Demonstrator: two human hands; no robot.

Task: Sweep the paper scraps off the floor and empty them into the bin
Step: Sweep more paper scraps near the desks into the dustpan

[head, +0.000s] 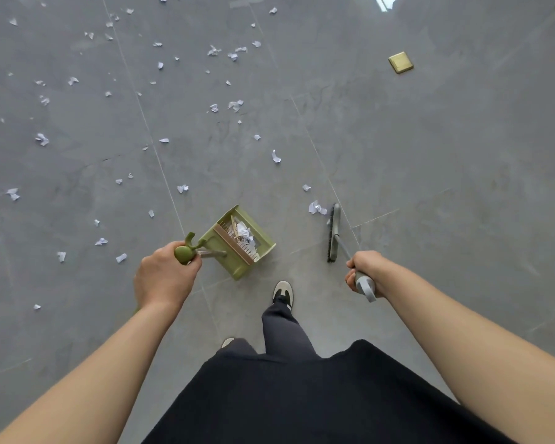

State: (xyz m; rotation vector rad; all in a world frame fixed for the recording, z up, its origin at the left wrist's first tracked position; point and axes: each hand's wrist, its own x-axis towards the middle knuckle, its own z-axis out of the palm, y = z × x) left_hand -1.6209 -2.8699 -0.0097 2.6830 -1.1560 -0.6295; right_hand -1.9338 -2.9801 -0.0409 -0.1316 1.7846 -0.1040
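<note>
One green dustpan (237,241) sits near centre, with several crumpled scraps inside, too bunched to count. One broom (334,233) lies at three o'clock of it. One brass square (400,62) shows at one o'clock. Dozens of paper scraps (276,156) dot the floor (430,155), mostly nine to twelve o'clock. Two shoes (283,293) show.

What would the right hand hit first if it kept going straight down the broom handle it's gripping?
Probably the broom head on the floor, in line below the right hand. Just past it lies a crumpled paper scrap. Depth is uncertain.
</note>
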